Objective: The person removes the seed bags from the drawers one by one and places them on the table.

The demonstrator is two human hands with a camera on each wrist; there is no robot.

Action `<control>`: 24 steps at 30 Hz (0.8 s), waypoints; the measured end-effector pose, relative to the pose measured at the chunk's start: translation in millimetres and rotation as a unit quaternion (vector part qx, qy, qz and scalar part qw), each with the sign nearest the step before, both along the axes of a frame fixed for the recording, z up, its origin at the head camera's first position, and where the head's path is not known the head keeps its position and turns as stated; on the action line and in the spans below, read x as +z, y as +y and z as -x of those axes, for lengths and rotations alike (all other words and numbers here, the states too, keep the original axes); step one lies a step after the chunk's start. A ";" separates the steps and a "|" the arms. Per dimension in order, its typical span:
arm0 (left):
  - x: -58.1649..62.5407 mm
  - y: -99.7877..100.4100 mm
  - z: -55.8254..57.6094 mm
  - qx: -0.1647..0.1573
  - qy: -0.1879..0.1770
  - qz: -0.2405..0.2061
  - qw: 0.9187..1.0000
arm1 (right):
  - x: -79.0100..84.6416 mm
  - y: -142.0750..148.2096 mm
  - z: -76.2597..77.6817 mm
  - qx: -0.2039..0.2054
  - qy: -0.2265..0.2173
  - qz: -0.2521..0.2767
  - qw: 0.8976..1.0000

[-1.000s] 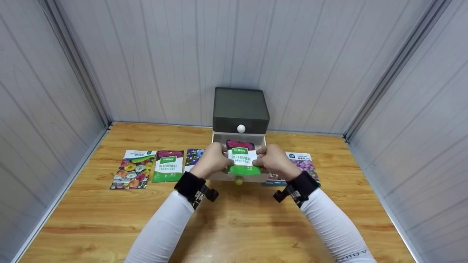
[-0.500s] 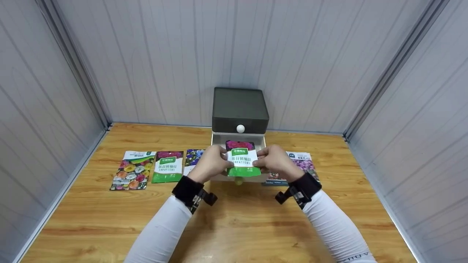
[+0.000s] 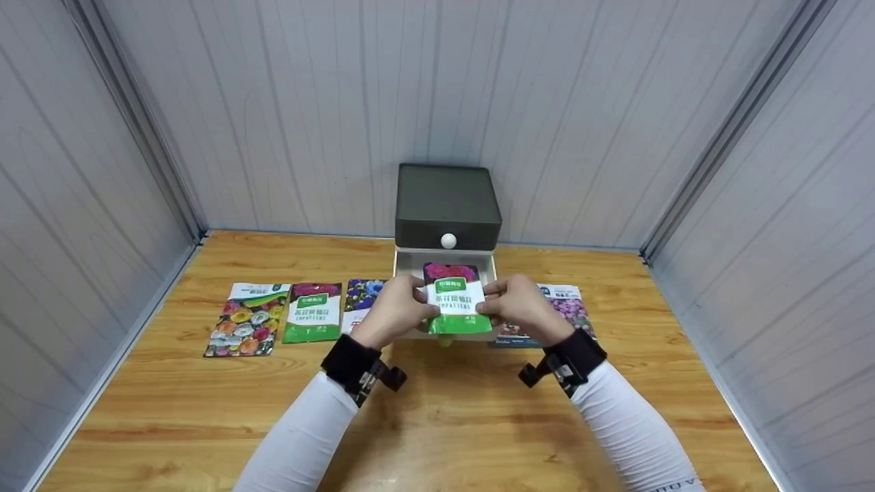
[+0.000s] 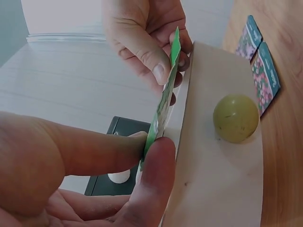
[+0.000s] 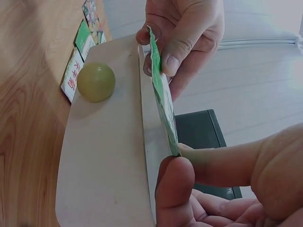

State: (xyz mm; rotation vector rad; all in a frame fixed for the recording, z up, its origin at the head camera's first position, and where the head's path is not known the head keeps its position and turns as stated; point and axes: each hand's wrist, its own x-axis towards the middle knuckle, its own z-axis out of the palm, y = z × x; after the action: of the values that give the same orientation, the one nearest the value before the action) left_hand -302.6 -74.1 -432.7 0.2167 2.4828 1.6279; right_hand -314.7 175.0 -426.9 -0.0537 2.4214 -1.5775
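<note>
- The left hand [image 3: 400,305] and right hand [image 3: 523,305] both have a grip on the Impatiens packet [image 3: 454,301], thumb and fingers pinched down to its thickness at opposite side edges.
- The packet is over the pulled-out drawer [image 3: 410,262], near the middle of the far edge of the bench [image 3: 437,424].
- It has just shifted slightly toward the near edge, covering more of the yellow-green knob [image 4: 236,118] in the head view.
- Neither hand has let go, so its placement seems unsettled.

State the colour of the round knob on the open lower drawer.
The knob is yellowish green; it shows best in the left wrist view.
</note>
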 end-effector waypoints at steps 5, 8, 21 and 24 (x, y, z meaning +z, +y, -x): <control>-3.6 3.8 -1.1 -0.004 0.000 -0.035 0.999 | -0.5 4.1 -2.8 -0.013 -0.006 0.018 1.000; -5.8 7.6 -1.4 -0.003 0.023 -0.029 0.999 | -1.7 7.2 -3.2 -0.018 0.003 0.021 1.000; -10.2 25.1 -6.7 0.006 0.053 -0.049 0.997 | -1.5 24.0 -5.9 -0.028 0.013 0.027 0.999; -12.2 29.1 -8.9 0.006 0.057 -0.051 0.997 | -1.1 29.9 -5.9 -0.032 0.015 0.023 0.999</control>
State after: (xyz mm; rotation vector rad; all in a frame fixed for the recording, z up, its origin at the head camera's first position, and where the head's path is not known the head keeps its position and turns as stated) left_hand -293.7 -45.0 -444.9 0.3160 2.4893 1.7967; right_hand -308.8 204.8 -428.0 -0.0072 2.4325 -1.6719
